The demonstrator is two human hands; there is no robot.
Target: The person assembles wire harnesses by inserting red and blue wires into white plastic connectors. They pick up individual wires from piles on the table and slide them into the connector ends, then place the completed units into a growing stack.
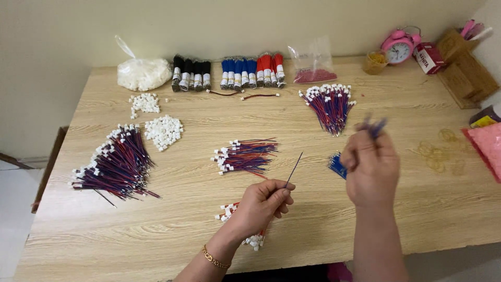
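While the left hand (261, 201) pinches one thin wire (294, 169) above the table (172, 230), the right hand (369, 166) grips a blue wire bunch (374, 127), so sorting seems underway, needing a steady, careful pull.

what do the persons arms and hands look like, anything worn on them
Both forearms are bare, with no sleeves in view. The left hand has a thin gold chain bracelet at the wrist. The right hand shows no gloves, rings or watch.

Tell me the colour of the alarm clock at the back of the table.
The alarm clock is pink with a white face, seen in the head view.
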